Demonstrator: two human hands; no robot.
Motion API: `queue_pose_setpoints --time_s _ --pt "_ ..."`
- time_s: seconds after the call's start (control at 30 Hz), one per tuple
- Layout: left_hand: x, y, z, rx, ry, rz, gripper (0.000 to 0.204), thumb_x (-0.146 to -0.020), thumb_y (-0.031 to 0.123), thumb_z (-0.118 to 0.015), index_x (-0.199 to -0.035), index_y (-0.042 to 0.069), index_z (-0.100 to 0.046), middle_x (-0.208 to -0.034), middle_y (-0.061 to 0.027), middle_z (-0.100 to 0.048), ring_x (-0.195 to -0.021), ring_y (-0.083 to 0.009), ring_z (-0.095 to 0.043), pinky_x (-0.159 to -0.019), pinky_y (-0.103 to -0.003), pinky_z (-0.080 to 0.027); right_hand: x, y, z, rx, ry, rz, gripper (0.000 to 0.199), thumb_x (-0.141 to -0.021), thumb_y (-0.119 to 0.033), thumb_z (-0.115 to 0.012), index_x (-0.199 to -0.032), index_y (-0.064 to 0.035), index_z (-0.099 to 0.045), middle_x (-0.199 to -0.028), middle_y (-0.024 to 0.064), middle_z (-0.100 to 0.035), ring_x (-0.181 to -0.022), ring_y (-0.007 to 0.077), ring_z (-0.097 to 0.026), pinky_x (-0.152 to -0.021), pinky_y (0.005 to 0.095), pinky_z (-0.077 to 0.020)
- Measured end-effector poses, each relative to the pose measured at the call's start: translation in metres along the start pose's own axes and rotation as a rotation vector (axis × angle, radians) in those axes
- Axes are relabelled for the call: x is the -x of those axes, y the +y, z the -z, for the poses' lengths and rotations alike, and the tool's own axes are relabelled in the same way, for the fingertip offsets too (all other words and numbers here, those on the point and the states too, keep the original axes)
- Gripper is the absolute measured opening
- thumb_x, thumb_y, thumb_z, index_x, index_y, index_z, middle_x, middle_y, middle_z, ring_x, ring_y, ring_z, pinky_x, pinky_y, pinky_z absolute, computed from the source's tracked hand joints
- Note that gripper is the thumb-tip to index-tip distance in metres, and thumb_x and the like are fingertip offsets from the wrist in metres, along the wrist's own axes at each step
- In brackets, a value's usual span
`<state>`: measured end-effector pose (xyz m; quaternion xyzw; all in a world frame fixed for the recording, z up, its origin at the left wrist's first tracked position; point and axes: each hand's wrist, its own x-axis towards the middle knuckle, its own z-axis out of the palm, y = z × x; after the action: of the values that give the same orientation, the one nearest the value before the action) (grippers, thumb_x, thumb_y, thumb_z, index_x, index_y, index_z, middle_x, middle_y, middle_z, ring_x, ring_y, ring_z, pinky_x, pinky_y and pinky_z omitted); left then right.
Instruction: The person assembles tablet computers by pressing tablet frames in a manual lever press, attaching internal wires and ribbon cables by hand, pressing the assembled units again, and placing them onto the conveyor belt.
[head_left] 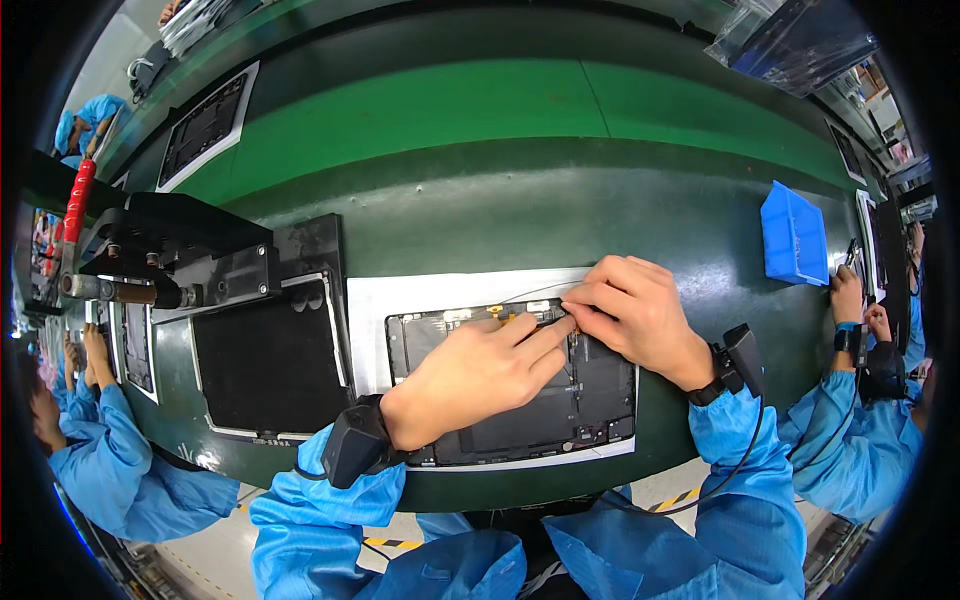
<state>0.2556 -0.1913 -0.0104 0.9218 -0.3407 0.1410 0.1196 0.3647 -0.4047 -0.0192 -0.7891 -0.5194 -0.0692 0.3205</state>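
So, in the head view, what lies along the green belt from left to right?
Co-worker's blue sleeve → black press fixture → left hand → right hand → blue tray → another co-worker's hands.

Left hand (pixel 470 375), right hand (pixel 635 315), fingers (pixel 555 330) pressing opened tablet (pixel 600 390)

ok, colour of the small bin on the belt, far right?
Blue bin, clearest in the head view.

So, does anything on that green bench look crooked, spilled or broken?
Nothing stands out. The opened tablet lies square in its white tray, both hands' fingertips meet at its upper edge, and the blue bin sits upright.
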Motion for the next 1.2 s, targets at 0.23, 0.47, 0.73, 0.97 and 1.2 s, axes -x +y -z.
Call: queue_pose_setpoints --time_s 0.23,0.47,0.73,0.97,1.2 --pt "-0.001 0.001 -0.001 0.001 -0.008 0.003 0.018 -0.079 0.015 -0.071 -0.097 0.009 -0.069 -0.121 -0.0005 -0.068 -0.087 -0.0117 -0.063 -0.061 -0.026 -0.057 -0.001 -0.002 0.0 0.029 0.044 -0.014 0.016 -0.077 -0.011 -0.081 -0.088 -0.0081 -0.07 -0.083 0.0032 -0.061 -0.07 0.0225 -0.063 -0.06 0.0352 -0.0494" --pt "-0.002 0.002 -0.003 -0.014 -0.012 -0.019 0.018 -0.078 0.016 -0.067 -0.094 0.008 -0.065 -0.121 -0.0028 -0.064 -0.094 -0.0156 -0.061 -0.064 -0.027 -0.058 -0.005 -0.002 0.002 -0.028 0.046 -0.059 0.015 -0.077 -0.009 -0.08 -0.086 -0.0077 -0.068 -0.081 0.0039 -0.06 -0.069 0.0236 -0.063 -0.06 0.0355 -0.0499" --pt "-0.003 0.002 0.001 -0.009 -0.057 -0.065 0.019 -0.079 0.016 -0.066 -0.096 0.007 -0.066 -0.123 -0.0061 -0.062 -0.097 -0.0188 -0.061 -0.065 -0.026 -0.059 -0.005 -0.002 0.007 -0.185 -0.069 -0.177 0.011 -0.082 -0.007 -0.076 -0.089 -0.006 -0.068 -0.086 0.0048 -0.06 -0.068 0.0231 -0.062 -0.06 0.0346 -0.0488" --pt "-0.001 0.003 -0.003 0.005 -0.027 -0.077 0.017 -0.078 0.016 -0.066 -0.092 0.008 -0.064 -0.123 -0.0055 -0.064 -0.096 -0.016 -0.061 -0.063 -0.025 -0.057 -0.007 -0.006 0.012 -0.341 -0.134 -0.334 0.008 -0.086 -0.006 -0.075 -0.093 -0.0041 -0.071 -0.086 0.0058 -0.06 -0.068 0.0183 -0.06 -0.059 0.0313 -0.0473" --pt "-0.002 0.003 -0.003 0.025 -0.009 -0.097 0.017 -0.078 0.018 -0.067 -0.094 0.01 -0.065 -0.125 -0.0046 -0.063 -0.097 -0.0155 -0.06 -0.063 -0.024 -0.056 -0.004 -0.004 0.01 -0.448 -0.071 -0.34 0.009 -0.086 -0.006 -0.076 -0.093 -0.0036 -0.071 -0.084 0.0037 -0.058 -0.067 0.0138 -0.056 -0.06 0.0279 -0.0446"
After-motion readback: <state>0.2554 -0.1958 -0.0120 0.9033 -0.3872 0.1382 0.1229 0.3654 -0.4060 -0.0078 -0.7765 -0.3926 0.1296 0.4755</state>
